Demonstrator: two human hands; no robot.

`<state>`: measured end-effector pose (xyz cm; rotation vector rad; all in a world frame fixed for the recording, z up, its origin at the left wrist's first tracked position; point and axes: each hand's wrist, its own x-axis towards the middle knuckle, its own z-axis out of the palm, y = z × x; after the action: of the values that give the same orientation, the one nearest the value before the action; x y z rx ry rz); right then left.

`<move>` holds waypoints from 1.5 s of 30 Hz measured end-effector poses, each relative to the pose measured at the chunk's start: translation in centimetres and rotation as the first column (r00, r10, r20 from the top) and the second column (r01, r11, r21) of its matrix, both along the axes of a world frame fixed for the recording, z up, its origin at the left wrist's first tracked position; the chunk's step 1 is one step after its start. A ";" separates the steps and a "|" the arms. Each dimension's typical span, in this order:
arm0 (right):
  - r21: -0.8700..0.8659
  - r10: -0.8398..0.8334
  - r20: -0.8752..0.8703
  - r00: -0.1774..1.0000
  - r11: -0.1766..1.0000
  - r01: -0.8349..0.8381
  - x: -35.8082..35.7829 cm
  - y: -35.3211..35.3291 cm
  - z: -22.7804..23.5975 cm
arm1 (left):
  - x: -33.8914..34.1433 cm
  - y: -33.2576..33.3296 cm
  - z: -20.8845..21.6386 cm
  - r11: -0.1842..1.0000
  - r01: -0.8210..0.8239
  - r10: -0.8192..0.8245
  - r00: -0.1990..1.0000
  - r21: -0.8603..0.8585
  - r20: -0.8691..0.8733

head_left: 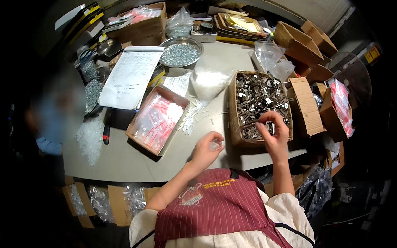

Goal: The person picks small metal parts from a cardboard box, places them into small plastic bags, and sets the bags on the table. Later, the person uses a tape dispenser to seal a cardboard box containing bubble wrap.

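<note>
Near the table's front edge, my left hand [206,149] is closed with its fingers curled round a small clear plastic bag [215,145]. My right hand [274,134] hovers over the near part of a cardboard box [232,111] heaped with small dark and shiny metal pieces [260,93]. Its thumb and fingers are pinched, and a thin dark metal piece [249,123] juts leftward from the fingertips. Left of my left hand, a shallow box [164,151] holds small clear bags with red strips [159,124]. White plastic tubes [190,120] lie loose beside it.
A bag of white pieces [210,82] stands mid-table, before a metal bowl of silvery screws [180,53]. A written notepad [130,78] and a pile of clear plastic bits [90,136] lie left. Open cardboard boxes [306,107] crowd the right side.
</note>
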<state>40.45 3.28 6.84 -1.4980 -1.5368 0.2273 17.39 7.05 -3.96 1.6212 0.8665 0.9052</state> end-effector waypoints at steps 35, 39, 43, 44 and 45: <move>-0.410 0.619 -0.501 0.605 0.446 -0.796 -18.6 4.8 -2.7 | -16.7 -4.7 6.4 0.886 -0.443 0.460 0.877 -0.138 0.136; -0.382 0.652 -0.563 0.508 0.340 -0.860 -21.9 4.2 -3.3 | -18.7 -6.9 4.5 0.795 -0.605 0.604 0.796 0.038 0.034; -0.343 0.882 -0.225 0.414 0.326 -0.881 -25.4 3.0 -3.6 | -19.6 -9.6 3.6 0.707 -0.647 0.681 0.732 0.286 -0.030; -0.384 0.902 -0.195 0.386 0.292 -0.876 -26.0 2.7 -3.6 | -20.1 -10.5 3.3 0.700 -0.667 0.696 0.717 0.253 -0.034; -0.422 0.917 -0.163 0.365 0.270 -0.866 -26.5 2.4 -3.7 | -20.4 -11.3 3.0 0.699 -0.680 0.703 0.710 0.222 -0.037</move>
<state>13.93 5.73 3.15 -0.7069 -2.4364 1.2796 -3.01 -4.26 -0.94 1.5210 1.5822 1.4632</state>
